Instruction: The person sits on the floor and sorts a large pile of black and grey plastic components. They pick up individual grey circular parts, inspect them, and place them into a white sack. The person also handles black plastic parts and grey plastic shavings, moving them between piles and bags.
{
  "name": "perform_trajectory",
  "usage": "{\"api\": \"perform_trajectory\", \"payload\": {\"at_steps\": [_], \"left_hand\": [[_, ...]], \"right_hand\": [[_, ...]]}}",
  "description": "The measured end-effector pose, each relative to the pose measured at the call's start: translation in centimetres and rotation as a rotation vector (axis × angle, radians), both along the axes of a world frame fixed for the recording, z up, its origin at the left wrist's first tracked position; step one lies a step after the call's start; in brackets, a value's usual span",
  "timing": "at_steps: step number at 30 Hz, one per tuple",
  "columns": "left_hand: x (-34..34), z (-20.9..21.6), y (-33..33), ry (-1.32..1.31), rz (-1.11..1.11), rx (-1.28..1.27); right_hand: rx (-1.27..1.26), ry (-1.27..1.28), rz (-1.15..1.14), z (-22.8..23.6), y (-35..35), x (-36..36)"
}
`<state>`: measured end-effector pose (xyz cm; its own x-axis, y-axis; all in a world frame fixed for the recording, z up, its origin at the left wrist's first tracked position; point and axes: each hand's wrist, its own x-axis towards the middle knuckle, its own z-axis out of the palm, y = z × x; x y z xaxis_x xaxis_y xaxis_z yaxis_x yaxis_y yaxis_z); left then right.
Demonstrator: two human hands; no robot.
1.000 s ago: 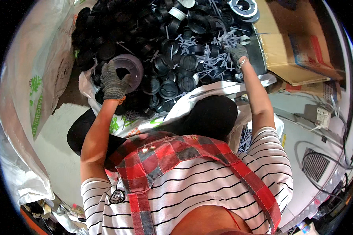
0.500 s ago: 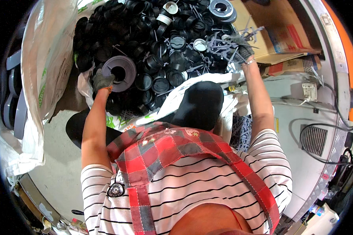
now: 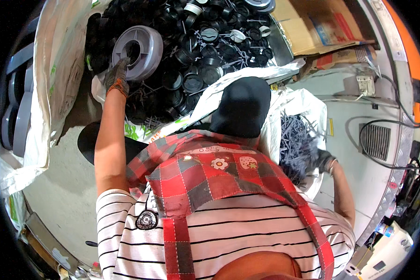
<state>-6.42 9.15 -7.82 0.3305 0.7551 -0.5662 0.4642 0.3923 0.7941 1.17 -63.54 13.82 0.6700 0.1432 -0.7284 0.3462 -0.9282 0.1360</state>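
In a dark glove, my left hand (image 3: pixel 116 80) grips the near left rim of a grey round plastic part (image 3: pixel 150 53) with a ring-shaped opening. It is tilted above a heap of black plastic caps (image 3: pixel 210 73), with thin grey plastic sprues scattered among them. My right hand (image 3: pixel 323 161), also gloved, is at the right side of a white bag (image 3: pixel 318 109) by my right hip. Inside that bag lies a pile of grey sprues (image 3: pixel 294 135). Motion blur smears the right fingers and the sprues beside them, so whether any are held is unclear.
A large white sack (image 3: pixel 56 70) rises on the left, with grey round parts (image 3: pixel 23 123) beyond it. Flattened cardboard (image 3: pixel 308 35) lies at the far right. A grey panel with a vent (image 3: pixel 374 141), a socket (image 3: pixel 366 86) and black cables runs along the right.
My right hand has come from the cap heap, where it held a bunch of sprues, back to the white bag by my hip. My left hand has raised and tilted the grey part.
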Motion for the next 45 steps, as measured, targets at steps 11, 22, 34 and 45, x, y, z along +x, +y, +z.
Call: {"api": "perform_trajectory", "payload": {"at_steps": [11, 22, 34, 45], "left_hand": [[-1.4, 4.2, -1.3, -0.437, 0.223, -0.246], [0.1, 5.6, -1.2, -0.308, 0.225, -0.046], [1.1, 4.1, -2.8, -0.402, 0.057, -0.029], [1.7, 5.2, -3.0, -0.197, 0.088, -0.086]], "right_hand": [[0.623, -0.214, 0.298, -1.4, 29.9, 11.7], [0.298, -0.396, 0.929, -21.7, 47.5, 19.3], [0.163, -0.282, 0.339, -20.4, 37.3, 31.9], [0.136, -0.128, 0.452, -26.7, 46.1, 27.2]]}}
